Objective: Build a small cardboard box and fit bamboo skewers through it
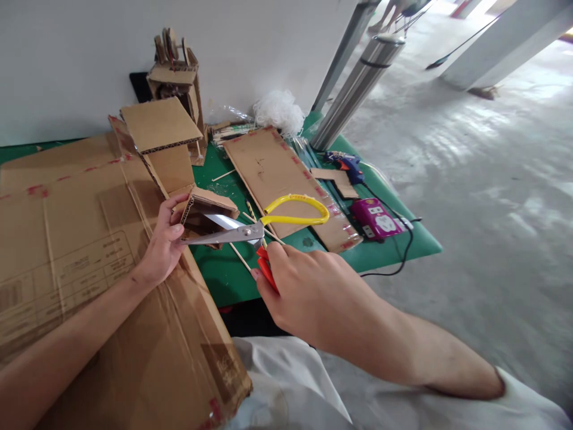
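My left hand (165, 242) is closed around the side of a small folded cardboard box (215, 202), whose open end faces me. In my right hand (308, 286) is a pair of scissors (244, 232), gripped by its red handle, while the yellow loop handle stands free above my knuckles. The blades are spread wide. One reaches into the box opening and the other lies across its lower edge, near my left fingers. Whether a blade touches the cardboard I cannot tell. Thin wooden sticks (240, 255) lie on the green table (237, 283) just behind the scissors.
A large cardboard sheet (134, 334) covers the left side. Behind stands a cardboard structure (172, 77). Further right are a flat cardboard panel (273, 173), white shredded filler (280, 112), a blue glue gun (351, 166), a purple power strip (376, 219) with a black cable, and a metal post (358, 89).
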The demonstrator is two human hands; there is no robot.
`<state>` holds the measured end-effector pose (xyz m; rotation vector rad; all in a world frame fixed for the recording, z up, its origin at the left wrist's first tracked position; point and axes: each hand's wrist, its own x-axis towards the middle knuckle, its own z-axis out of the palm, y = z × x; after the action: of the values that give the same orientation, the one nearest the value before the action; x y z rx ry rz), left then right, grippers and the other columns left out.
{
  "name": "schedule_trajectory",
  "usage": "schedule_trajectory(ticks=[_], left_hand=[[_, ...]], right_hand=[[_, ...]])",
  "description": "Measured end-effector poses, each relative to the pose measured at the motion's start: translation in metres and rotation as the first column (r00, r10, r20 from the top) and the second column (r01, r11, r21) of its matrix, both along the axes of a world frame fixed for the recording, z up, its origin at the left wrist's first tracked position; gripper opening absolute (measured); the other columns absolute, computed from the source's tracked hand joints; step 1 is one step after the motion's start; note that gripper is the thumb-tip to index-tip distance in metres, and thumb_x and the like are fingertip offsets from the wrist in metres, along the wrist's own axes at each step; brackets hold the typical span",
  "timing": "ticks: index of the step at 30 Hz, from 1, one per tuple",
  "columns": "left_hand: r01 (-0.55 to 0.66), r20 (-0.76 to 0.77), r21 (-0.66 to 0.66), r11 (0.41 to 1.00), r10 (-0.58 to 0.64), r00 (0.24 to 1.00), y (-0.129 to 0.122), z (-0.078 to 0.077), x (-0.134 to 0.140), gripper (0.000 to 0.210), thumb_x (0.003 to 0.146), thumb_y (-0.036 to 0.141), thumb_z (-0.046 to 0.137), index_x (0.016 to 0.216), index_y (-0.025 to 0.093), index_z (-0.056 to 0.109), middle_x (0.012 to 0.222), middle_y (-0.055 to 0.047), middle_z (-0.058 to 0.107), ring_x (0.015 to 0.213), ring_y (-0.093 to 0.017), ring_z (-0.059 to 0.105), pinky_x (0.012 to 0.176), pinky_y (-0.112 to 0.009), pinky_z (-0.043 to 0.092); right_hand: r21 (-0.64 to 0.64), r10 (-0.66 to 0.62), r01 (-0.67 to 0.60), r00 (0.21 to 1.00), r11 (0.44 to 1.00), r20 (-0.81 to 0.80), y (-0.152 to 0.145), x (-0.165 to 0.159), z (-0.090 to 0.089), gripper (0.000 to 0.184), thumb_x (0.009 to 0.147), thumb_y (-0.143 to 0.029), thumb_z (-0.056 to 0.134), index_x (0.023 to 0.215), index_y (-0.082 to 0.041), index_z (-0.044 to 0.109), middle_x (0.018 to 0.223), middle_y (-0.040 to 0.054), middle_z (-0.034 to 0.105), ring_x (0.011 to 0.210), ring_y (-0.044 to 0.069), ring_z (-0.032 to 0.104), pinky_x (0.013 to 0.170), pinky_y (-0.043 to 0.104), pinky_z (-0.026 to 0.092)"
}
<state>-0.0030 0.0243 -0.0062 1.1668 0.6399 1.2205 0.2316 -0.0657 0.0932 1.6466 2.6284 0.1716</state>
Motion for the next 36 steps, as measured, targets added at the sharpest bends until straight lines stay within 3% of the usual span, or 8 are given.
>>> schedule_trajectory(ticks=[25, 36], left_hand=[[-0.004, -0.02, 0.02, 1.0, 0.005, 1.0, 0.0018, -0.0038, -0.0019, 0.047, 0.086, 0.035, 0.065, 0.133, 0.03, 0.056, 0.12, -0.002, 0.065, 0.107, -0.023, 0.067, 0.084, -0.04, 0.066], [-0.036, -0.053, 0.014, 0.999, 0.037, 0.998, -0.0039, 0.0005, -0.0001, 0.045, 0.086, 0.035, 0.065, 0.13, 0.031, 0.057, 0.131, -0.003, 0.063, 0.126, -0.028, 0.058, 0.092, -0.043, 0.063]], right_hand=[[-0.019, -0.011, 0.011, 1.0, 1.0, 0.002, -0.0004, -0.0013, 0.0034, 0.019, 0.095, -0.026, 0.048, 0.084, -0.015, 0.06, 0.062, 0.0053, 0.065, 0.052, 0.018, 0.061, 0.046, 0.032, 0.013], [-0.073, -0.032, 0.033, 0.999, 0.997, 0.015, 0.0004, -0.0009, 0.0035, 0.02, 0.096, -0.028, 0.045, 0.09, -0.015, 0.059, 0.064, 0.0072, 0.067, 0.052, 0.02, 0.063, 0.046, 0.031, 0.015]])
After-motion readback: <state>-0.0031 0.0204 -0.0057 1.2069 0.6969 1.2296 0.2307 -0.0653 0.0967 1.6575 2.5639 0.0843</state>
